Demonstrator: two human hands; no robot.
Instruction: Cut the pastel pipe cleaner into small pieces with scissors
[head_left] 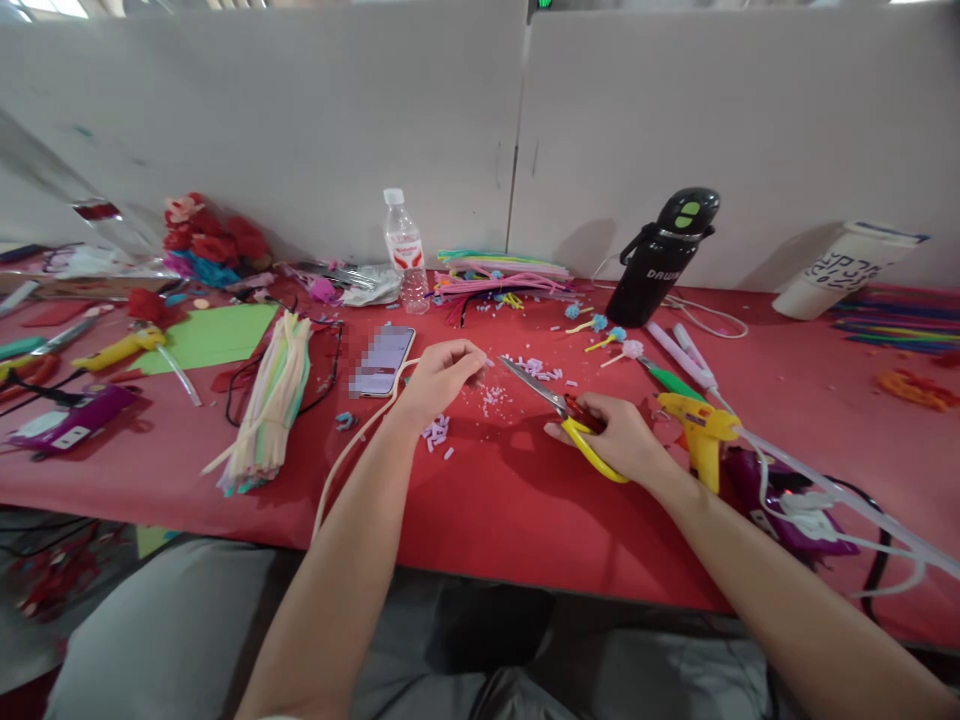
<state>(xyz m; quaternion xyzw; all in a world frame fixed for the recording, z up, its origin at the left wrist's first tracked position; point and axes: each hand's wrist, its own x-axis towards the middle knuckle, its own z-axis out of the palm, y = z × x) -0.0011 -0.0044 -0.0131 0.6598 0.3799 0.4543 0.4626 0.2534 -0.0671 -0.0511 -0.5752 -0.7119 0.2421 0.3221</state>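
My left hand point(444, 378) is in a pinch over the red table, and a small lilac piece point(490, 362) shows at its fingertips. My right hand point(619, 432) grips scissors point(566, 412) with red and yellow handles. The blades point up and left toward the left fingertips, apart from them; they look nearly closed. Short lilac pieces point(541, 372) lie in a pile beyond the blades. Another small pile of lilac pieces point(436, 432) lies by my left wrist, and fine pale crumbs point(495, 400) are scattered between my hands.
A phone point(387, 362) with a white cable lies left of my hand, near a bundle of pastel pipe cleaners point(271, 400). A yellow glue gun point(701, 430) stands right of my right hand. Behind are a plastic bottle point(406, 255), a black flask point(660, 265) and small pompom flowers point(616, 336).
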